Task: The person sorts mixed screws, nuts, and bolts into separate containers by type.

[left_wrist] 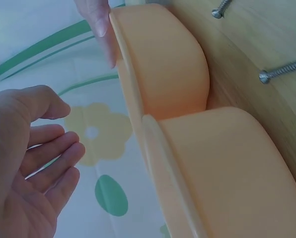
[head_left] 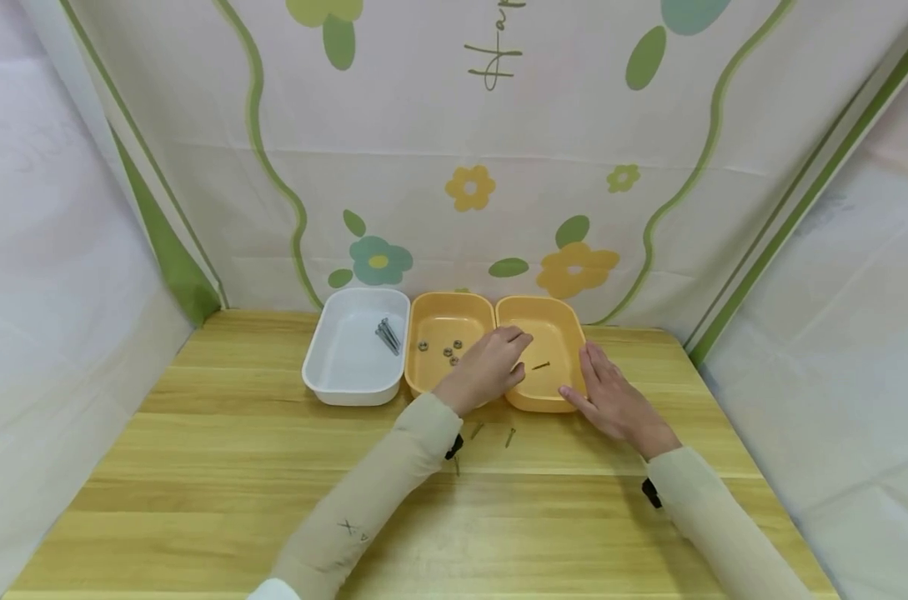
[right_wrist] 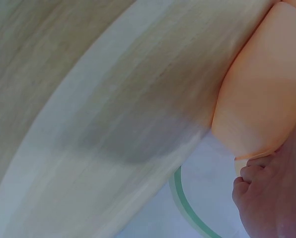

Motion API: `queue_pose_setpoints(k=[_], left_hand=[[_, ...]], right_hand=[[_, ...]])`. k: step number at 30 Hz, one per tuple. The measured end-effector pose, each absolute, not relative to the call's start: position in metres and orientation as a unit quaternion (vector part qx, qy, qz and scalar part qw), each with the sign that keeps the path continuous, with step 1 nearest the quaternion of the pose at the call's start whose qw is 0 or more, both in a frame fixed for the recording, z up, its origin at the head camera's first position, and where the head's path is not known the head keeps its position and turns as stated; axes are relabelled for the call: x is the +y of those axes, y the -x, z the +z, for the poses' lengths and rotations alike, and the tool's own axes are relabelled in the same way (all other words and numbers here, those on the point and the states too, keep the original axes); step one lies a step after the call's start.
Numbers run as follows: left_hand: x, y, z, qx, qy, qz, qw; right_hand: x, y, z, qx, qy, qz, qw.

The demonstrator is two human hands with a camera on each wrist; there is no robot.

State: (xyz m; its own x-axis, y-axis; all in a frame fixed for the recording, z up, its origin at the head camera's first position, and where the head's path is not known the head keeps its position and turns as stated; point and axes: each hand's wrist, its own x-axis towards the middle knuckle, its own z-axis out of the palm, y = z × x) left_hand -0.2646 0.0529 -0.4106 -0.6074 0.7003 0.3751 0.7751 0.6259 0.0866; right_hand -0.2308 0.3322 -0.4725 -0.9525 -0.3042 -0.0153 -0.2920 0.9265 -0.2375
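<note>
My left hand (head_left: 486,367) hovers over the adjoining sides of two orange trays, its fingers loosely bent. In the left wrist view, that hand (left_wrist: 31,158) has thumb and fingers apart and nothing between them. A single screw (head_left: 541,366) lies in the right orange tray (head_left: 544,325). At this tray's right side, my right hand (head_left: 614,400) holds the wall, thumb over the rim and fingers along the outside. In the right wrist view, the right hand (right_wrist: 274,198) is only partly visible beside the tray. Several hex nuts (head_left: 448,352) lie in the middle orange tray (head_left: 446,305).
A white tray (head_left: 341,350) on the left contains several long bolts (head_left: 388,335). Loose screws (head_left: 510,437) lie on the wooden table (head_left: 544,525) before the trays, one partly hidden near the left sleeve. A flower-patterned cloth (head_left: 423,117) hangs behind.
</note>
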Motion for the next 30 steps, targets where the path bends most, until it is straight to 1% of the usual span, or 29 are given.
queue_pose_setpoints(k=[5,11,23,30], left_hand=[[0.038,0.257,-0.406,-0.888,0.420,-0.129,0.133],[0.019,0.246,-0.398,-0.887,0.426,-0.134,0.119],[-0.005,0.229,-0.397,-0.881,0.455,-0.088,0.099],[-0.018,0.217,-0.404,-0.866,0.484,-0.075,0.105]], right_hand=[[0.332,0.231,-0.473,0.981,0.152,-0.115,0.025],[0.332,0.230,-0.473,0.981,0.155,-0.118,0.024],[0.333,0.231,-0.475,0.980,0.157,-0.120,0.018],[0.332,0.230,-0.473,0.980,0.158,-0.122,0.020]])
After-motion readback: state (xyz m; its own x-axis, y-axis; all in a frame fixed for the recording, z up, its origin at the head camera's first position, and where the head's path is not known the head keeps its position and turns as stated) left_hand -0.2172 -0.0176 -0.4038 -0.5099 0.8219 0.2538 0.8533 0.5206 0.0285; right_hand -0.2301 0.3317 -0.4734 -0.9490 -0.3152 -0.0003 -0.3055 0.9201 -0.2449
